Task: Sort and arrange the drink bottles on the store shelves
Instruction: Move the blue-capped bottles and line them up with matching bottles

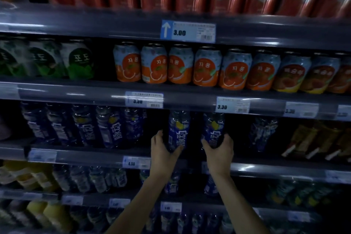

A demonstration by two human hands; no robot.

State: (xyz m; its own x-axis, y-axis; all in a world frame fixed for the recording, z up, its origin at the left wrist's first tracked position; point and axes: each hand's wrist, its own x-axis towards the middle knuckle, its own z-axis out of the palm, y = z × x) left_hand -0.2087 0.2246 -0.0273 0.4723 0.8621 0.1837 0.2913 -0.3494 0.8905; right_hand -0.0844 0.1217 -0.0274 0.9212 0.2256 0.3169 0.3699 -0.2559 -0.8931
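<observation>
Left hand: closed around the bottom of a blue bottle, centre of the frame.
Right hand: wrapped around the second blue bottle, just beside the first.
Place: both bottles are held at the dark shelf; whether they stand on it cannot be told, as the view is dim.
Risk: smooth, round plastic could be dropped if the grip slips; the bottle row at left could be knocked over.
Cans above: shiny metal, short, round.
</observation>
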